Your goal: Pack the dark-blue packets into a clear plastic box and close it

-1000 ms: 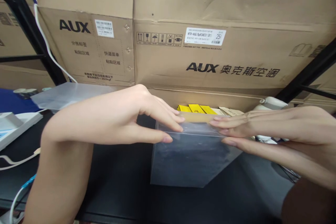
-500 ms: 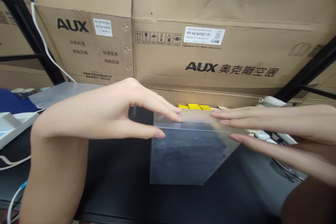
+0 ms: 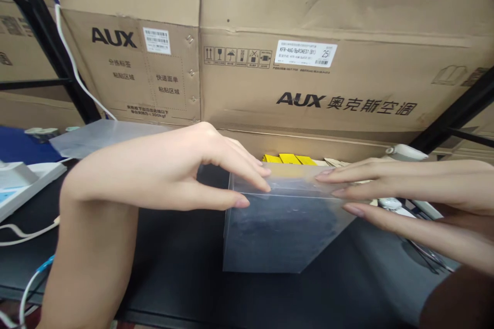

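A clear, frosted plastic box stands upright on the black shelf top, with its lid end facing up. At the box's upper left corner, my left hand has its thumb on the front edge and its fingertips on the top flap. My right hand grips the upper right corner, thumb in front and fingers laid over the top. Both hands are partly closed about the box's top. The far side of the box is hidden.
Behind stands a large cardboard carton. Yellow packets show just past the box. To the left lie another frosted plastic sheet or box, a white power strip and cables. A white cylindrical object and wires lie to the right.
The top flap lies lower and flatter at the front edge. My left fingertips have slid toward that edge, and the right fingers have moved slightly nearer me. The view has shifted slightly.
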Available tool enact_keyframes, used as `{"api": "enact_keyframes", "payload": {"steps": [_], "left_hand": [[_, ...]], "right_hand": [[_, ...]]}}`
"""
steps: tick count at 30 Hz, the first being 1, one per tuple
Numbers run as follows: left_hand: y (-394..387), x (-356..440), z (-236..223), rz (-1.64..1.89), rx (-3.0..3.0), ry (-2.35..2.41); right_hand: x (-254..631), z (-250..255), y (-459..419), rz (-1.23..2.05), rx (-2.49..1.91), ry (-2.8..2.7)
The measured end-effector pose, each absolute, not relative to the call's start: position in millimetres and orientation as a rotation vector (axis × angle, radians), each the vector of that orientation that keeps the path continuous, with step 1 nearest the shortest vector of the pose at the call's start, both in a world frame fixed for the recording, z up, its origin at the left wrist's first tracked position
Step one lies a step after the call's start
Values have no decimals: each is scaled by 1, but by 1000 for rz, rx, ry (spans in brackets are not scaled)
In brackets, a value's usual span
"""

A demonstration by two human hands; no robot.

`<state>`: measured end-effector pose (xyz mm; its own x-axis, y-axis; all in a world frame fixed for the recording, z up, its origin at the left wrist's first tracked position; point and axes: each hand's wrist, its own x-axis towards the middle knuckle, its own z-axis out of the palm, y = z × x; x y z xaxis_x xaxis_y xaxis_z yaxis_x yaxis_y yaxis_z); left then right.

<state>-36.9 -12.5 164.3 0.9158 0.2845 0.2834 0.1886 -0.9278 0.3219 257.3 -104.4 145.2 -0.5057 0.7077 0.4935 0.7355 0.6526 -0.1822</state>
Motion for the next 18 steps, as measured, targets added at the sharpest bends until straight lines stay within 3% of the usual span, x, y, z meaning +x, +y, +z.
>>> {"api": "enact_keyframes", "payload": {"steps": [18], "left_hand": [[3,-61,158,783,2812,737]], "right_hand": [[188,107,-65,-319,-1040,-2101]]}}
